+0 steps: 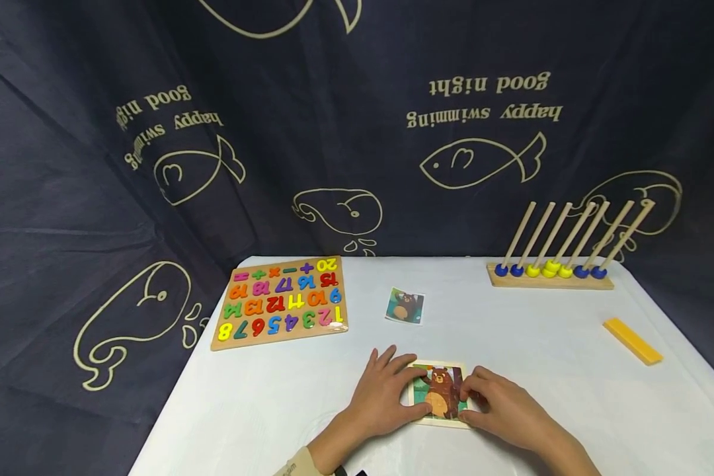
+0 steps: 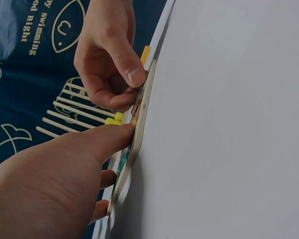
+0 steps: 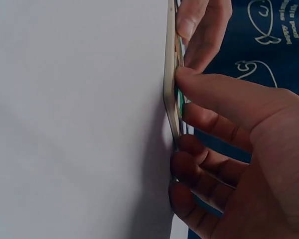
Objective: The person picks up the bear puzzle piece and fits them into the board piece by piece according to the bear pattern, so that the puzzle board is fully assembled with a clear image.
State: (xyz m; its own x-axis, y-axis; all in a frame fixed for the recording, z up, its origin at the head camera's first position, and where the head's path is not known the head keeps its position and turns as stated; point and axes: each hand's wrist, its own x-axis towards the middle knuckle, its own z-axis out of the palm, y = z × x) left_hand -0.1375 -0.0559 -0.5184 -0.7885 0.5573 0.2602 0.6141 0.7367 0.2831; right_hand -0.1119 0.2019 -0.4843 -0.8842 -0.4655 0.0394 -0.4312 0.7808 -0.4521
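Note:
A bear jigsaw puzzle (image 1: 440,390) in a pale wooden tray (image 1: 443,422) lies flat on the white table. My left hand (image 1: 387,393) rests at its left side with fingers spread fairly straight. In the left wrist view, the left thumb (image 2: 112,139) presses on the puzzle face by the near edge. At the right edge my right hand (image 1: 506,410) has its fingers curled. The right thumb (image 3: 209,87) touches the puzzle face near the rim in the right wrist view, with the index finger (image 3: 214,124) close beyond it at the tray's side. The right palm is hidden from above.
Behind the puzzle lies a small bear picture card (image 1: 405,306). A wooden number board (image 1: 282,304) is at the back left. A bead rack with upright rods (image 1: 550,280) stands at the back right, and a yellow-orange bar (image 1: 633,341) lies at the right. Dark patterned cloth (image 1: 333,132) hangs behind the table.

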